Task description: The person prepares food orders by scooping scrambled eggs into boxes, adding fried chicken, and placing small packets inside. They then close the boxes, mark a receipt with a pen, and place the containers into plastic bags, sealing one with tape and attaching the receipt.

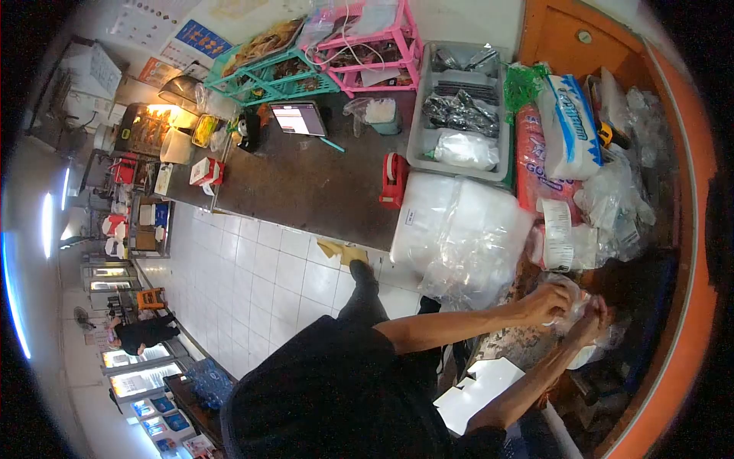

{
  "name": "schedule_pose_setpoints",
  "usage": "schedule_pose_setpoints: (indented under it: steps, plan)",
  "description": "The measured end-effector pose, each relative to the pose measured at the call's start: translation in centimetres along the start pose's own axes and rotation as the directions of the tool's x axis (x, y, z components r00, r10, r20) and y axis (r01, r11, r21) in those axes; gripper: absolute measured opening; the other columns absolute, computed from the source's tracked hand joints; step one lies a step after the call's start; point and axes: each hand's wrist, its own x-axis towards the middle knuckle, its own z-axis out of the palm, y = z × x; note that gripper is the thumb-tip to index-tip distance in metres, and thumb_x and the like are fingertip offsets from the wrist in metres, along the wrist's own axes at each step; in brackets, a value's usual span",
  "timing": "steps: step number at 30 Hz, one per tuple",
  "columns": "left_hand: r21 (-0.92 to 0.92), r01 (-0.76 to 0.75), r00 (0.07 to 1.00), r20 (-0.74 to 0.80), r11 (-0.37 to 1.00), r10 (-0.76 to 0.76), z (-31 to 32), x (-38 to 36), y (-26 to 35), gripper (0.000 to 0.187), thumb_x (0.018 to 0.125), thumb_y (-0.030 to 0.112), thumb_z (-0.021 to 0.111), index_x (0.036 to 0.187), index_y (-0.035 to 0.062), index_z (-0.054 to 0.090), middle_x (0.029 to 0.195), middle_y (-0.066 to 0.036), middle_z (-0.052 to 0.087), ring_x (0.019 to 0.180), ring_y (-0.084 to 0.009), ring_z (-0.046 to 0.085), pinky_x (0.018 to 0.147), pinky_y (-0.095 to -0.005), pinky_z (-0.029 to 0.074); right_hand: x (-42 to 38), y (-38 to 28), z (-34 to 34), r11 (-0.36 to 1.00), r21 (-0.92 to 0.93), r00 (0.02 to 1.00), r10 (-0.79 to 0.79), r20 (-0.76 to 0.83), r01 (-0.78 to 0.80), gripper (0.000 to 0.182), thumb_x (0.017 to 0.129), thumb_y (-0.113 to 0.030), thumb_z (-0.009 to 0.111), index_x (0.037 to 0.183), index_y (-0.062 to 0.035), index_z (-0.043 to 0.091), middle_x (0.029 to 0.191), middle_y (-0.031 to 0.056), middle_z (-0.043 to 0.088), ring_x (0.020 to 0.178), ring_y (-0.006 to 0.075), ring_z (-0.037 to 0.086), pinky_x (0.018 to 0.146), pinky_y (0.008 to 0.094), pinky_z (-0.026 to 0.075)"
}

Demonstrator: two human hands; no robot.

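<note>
My left hand (549, 304) is closed, its fingers pinching a crumpled clear plastic bag (564, 288). My right hand (589, 324) is closed on the same bag from the other side, close to the left. What is inside the bag, if anything, I cannot make out. A small white item (582, 356) shows just below my right hand, partly covered by plastic. Under my right forearm lies a flat white cut-out card or box piece (479, 394). Beside my left forearm is a large stack of clear plastic bags (459, 229).
Above the bag stack stands a grey tray (417, 141) of wrapped cutlery, near a red tape dispenser (393, 180). A tissue pack (569, 130) and pink bag (539, 161) lie by the orange edge (692, 252). A tablet (298, 119) rests on the counter; another person (145, 333) stands far off.
</note>
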Motion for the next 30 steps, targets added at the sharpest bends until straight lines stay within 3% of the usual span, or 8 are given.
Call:
schedule_pose_setpoints:
  steps: [3, 9, 12, 15, 20, 23, 26, 30]
  plan:
    - [0.058, 0.058, 0.994, 0.093, 0.997, -0.064, -0.1, -1.5, -1.0, 0.023, 0.058, 0.007, 0.079, 0.079, 0.0043, 0.07, 0.085, -0.006, 0.065, 0.094, -0.0263, 0.058, 0.089, -0.0406, 0.046, 9.1, 14.6, -3.0, 0.796, 0.593, 0.904, -0.157, 0.398, -0.123, 0.014, 0.084, 0.001, 0.057, 0.094, 0.0032, 0.066, 0.092, 0.0091, 0.064, 0.084, 0.0186, 0.057, 0.08, 0.0339, 0.047]
    - [0.287, 0.069, 0.951, 0.271, 0.955, -0.15, -0.8, 1.3, 2.7, 0.044, 0.066, 0.01, 0.076, 0.108, 0.0018, 0.066, 0.125, -0.014, 0.053, 0.124, -0.0315, 0.042, 0.107, -0.0452, 0.037, 5.7, 3.3, -1.2, 0.848, -0.355, 0.912, -0.313, 0.266, 0.394, 0.015, 0.084, -0.008, 0.068, 0.094, 0.0029, 0.065, 0.091, 0.0072, 0.067, 0.079, 0.0191, 0.06, 0.071, 0.0303, 0.05]
    - [0.369, 0.028, 0.974, 0.198, 0.929, -0.108, -5.6, -1.9, 7.7, 0.067, 0.081, 0.02, 0.071, 0.141, 0.0085, 0.042, 0.138, -0.019, 0.045, 0.135, -0.0348, 0.035, 0.111, -0.0477, 0.032, 5.5, 0.9, -3.7, 0.924, -0.319, 0.917, -0.072, 0.393, 0.21, 0.029, 0.095, -0.019, 0.059, 0.116, 0.0004, 0.064, 0.108, 0.0101, 0.066, 0.092, 0.021, 0.061, 0.08, 0.0334, 0.048]
    - [0.322, 0.136, 0.947, 0.235, 0.937, -0.219, -14.9, -9.1, 7.5, 0.066, 0.088, 0.027, 0.066, 0.146, 0.0117, 0.037, 0.144, -0.021, 0.04, 0.136, -0.0362, 0.035, 0.114, -0.0469, 0.028, 0.8, -2.0, -3.4, 0.872, -0.287, 0.901, -0.308, 0.307, 0.396, 0.055, 0.095, -0.037, 0.058, 0.133, 0.0029, 0.054, 0.13, 0.0229, 0.058, 0.109, 0.0323, 0.062, 0.086, 0.0392, 0.052]
    - [0.375, 0.593, 0.804, -0.333, 0.713, -0.493, -34.5, -29.2, 7.8, 0.058, 0.08, 0.025, 0.074, 0.133, 0.01, 0.054, 0.123, -0.017, 0.06, 0.112, -0.0332, 0.058, 0.097, -0.0438, 0.046, -8.1, -4.7, 4.4, 0.633, -0.668, 0.894, -0.433, 0.113, 0.391, 0.048, 0.096, -0.03, 0.057, 0.131, 0.0027, 0.055, 0.128, 0.0205, 0.06, 0.106, 0.0287, 0.062, 0.087, 0.039, 0.052]
    - [-0.233, 0.772, 0.216, -0.779, 0.591, -0.589, -44.4, -38.6, 11.6, 0.037, 0.084, 0.013, 0.071, 0.119, 0.0039, 0.064, 0.113, -0.011, 0.067, 0.097, -0.0202, 0.066, 0.078, -0.0326, 0.054, -16.7, -3.0, 17.7, 0.686, -0.377, 0.779, -0.591, 0.21, 0.622, 0.035, 0.095, -0.019, 0.06, 0.125, -0.0007, 0.06, 0.115, 0.0138, 0.067, 0.094, 0.022, 0.065, 0.078, 0.0367, 0.054]
    - [-0.284, 0.722, 0.014, -0.905, 0.631, -0.424, -56.1, -47.1, 14.3, 0.028, 0.089, 0.016, 0.065, 0.113, 0.0015, 0.067, 0.102, -0.009, 0.07, 0.084, -0.0144, 0.064, 0.07, -0.03, 0.053, -33.1, -7.8, 33.8, 0.881, -0.179, 0.757, -0.253, 0.602, 0.437, 0.03, 0.091, -0.009, 0.063, 0.12, -0.0073, 0.064, 0.096, 0.0072, 0.069, 0.078, 0.0163, 0.064, 0.065, 0.0239, 0.05]
    - [-0.319, 0.576, -0.177, -0.948, 0.753, -0.265, -73.4, -58.0, 17.0, 0.041, 0.092, 0.021, 0.065, 0.127, 0.0006, 0.055, 0.105, -0.005, 0.064, 0.094, -0.0118, 0.06, 0.08, -0.0261, 0.048, -53.0, -7.8, 49.6, 0.85, 0.003, 0.25, -0.158, 0.955, 0.527, 0.028, 0.09, -0.012, 0.065, 0.118, -0.0058, 0.064, 0.096, 0.0079, 0.068, 0.081, 0.0139, 0.064, 0.067, 0.0275, 0.053]
